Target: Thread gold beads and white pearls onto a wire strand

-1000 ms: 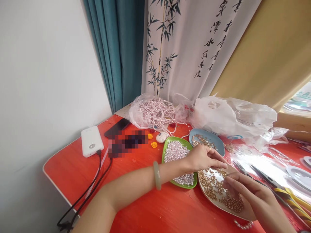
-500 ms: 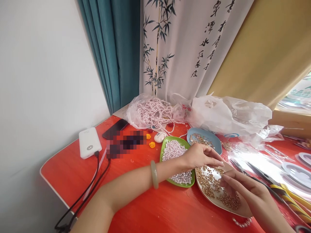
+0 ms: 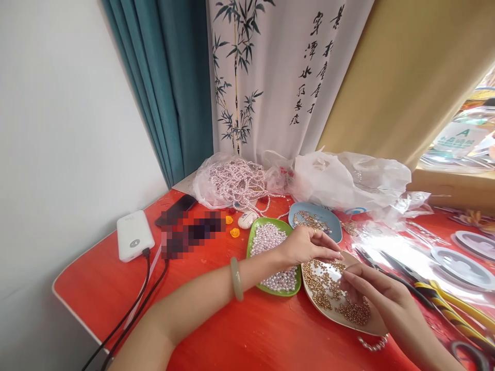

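My left hand, with a pale green bangle on its wrist, reaches over the green dish of pearly pink beads. Its thumb and fingers are pinched together above the cream plate of small gold beads. A tiny pale spot shows at those fingertips, too small to name. Facing it from the right, my right hand hovers over the same plate with thumb and forefinger pinched. What it holds, if anything, is hidden. A short strand of pearl beads lies by the plate's near edge.
Behind stand a blue dish with gold beads, a bag of pink bead strings and white plastic bags. Pliers with yellow-black handles and spools lie right. A white power bank with cables sits left on the red table.
The whole view has shifted slightly, so the things on the table appear further left. Both hands stay pinched close together above the gold beads, with little change in pose.
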`<state>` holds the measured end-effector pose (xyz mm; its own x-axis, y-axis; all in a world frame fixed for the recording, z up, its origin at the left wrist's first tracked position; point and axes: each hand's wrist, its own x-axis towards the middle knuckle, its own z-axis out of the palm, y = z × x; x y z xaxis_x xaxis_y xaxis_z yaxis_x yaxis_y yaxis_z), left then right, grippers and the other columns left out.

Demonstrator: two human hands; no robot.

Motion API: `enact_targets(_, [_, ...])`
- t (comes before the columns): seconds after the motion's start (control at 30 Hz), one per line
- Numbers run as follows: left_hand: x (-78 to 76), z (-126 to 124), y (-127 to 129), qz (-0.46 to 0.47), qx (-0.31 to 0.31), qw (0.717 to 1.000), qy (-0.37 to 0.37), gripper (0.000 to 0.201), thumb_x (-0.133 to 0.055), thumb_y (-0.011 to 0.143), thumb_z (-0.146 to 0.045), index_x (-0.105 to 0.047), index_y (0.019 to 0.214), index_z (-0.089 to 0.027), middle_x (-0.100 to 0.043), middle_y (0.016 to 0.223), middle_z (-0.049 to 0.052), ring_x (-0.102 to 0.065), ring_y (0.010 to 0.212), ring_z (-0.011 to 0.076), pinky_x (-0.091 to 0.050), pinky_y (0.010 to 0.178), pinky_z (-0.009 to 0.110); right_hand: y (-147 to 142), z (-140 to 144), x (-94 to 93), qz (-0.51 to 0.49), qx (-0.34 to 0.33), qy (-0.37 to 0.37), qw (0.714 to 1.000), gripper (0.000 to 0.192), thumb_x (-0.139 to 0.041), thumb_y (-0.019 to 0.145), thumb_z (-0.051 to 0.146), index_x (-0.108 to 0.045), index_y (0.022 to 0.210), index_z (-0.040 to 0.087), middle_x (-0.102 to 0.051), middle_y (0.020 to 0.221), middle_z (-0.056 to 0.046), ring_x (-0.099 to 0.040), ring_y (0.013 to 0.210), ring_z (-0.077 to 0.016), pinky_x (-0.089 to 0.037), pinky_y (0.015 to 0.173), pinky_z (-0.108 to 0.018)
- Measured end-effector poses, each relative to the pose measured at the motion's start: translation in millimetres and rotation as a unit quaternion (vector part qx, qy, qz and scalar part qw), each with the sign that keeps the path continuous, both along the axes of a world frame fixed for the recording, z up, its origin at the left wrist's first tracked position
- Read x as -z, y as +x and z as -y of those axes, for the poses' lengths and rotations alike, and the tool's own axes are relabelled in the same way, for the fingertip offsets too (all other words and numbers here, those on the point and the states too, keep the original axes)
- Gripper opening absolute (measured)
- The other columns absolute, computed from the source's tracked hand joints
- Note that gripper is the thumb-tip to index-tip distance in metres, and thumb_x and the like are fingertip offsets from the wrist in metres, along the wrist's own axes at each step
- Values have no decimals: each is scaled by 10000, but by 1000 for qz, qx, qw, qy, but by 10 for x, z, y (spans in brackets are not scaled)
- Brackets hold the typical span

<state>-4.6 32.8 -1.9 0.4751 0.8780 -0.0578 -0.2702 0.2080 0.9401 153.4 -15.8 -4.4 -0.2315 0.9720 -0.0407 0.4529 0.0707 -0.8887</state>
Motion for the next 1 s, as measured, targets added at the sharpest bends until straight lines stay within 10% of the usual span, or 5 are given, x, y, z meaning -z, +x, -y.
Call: enact_targets(1.0, [60,49,21,-31,-7,999,-20,229,-712,530,-222,-638,708,-98,-634,682,39,-576,660,97,-429,682,218,46,31,35,-109,-43,0,993,188,-435,766,257,-489,610,168,-500,579,21,-436,492,-86,-321,468,-206])
